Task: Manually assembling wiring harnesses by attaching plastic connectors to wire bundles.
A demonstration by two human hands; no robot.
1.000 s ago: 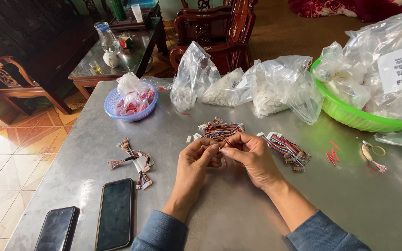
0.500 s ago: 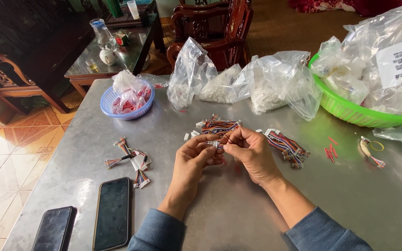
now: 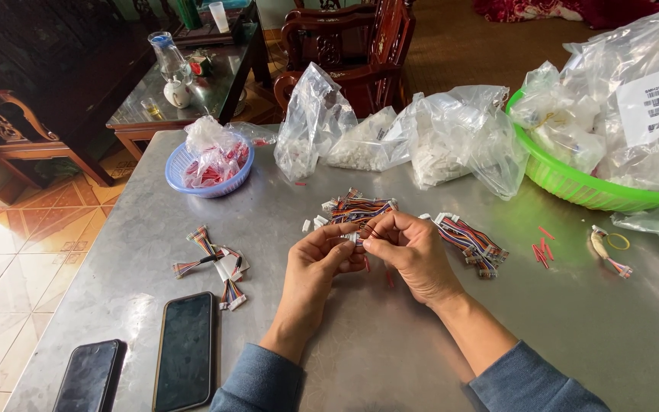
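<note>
Green basin [image 3: 566, 185]; blue basket [image 3: 181, 174]; multicoloured wires [image 3: 360, 207]; black phones [image 3: 184, 351].

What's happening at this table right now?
A person works at a metal table, the left hand and right hand together pinching a small white connector with coloured wires. Wire bundles lie just beyond, a blue basket and two phones to the left, a green basin of bags to the right.

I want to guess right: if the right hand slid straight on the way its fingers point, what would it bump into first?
The right hand points left, so it would meet the left hand at once; their fingertips already meet on a small white plug.
</note>
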